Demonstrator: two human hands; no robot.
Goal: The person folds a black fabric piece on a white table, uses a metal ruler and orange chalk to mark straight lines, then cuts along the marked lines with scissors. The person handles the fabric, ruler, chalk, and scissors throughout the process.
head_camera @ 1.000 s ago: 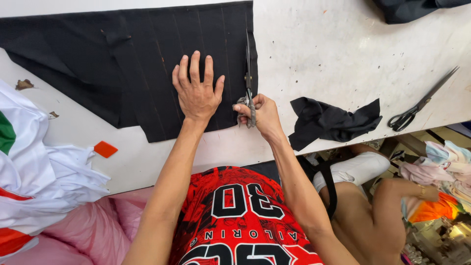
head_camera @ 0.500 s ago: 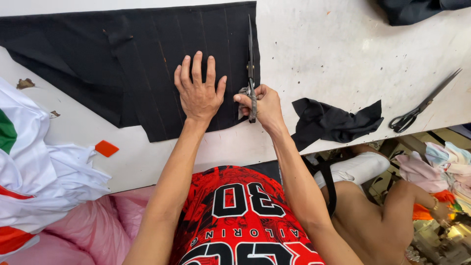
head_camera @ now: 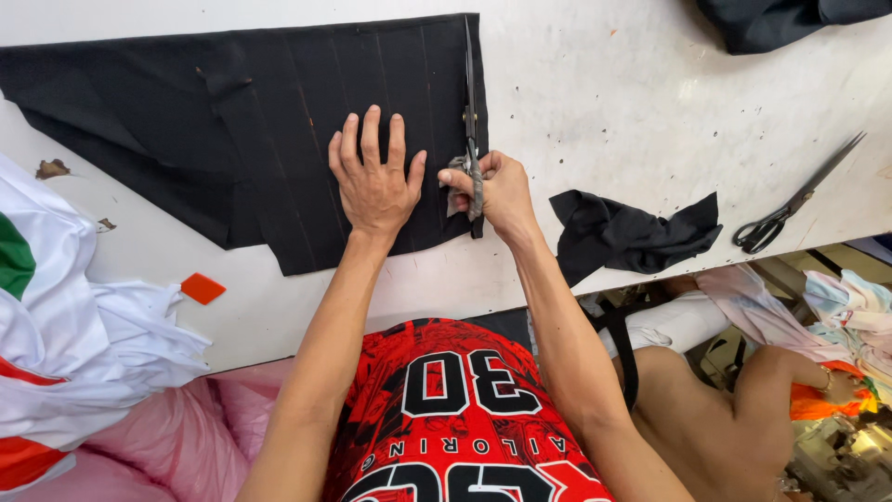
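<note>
Right hand (head_camera: 497,191) clenched around the handles of the shears (head_camera: 471,121), blades pointing away from the body along the right edge of the black cloth (head_camera: 232,130). Left hand (head_camera: 374,177) released, flat, fingers spread, pressing the cloth just left of the shears. Cloth spread wide on the white desk (head_camera: 632,102), reaching far left of the shears, faint stripes running along it, near edge ragged and stepped. Right of the shears, a crumpled black scrap (head_camera: 632,232) at the desk's near edge, apart from the cloth. Farther right, a second pair of scissors (head_camera: 794,200) lying loose, blades shut. Well left of the shears, a small orange chip (head_camera: 202,288) on the desk, then a heap of white fabric (head_camera: 84,344) with green and red patches. Far corner, up and right of the shears, more dark fabric (head_camera: 790,19).
</note>
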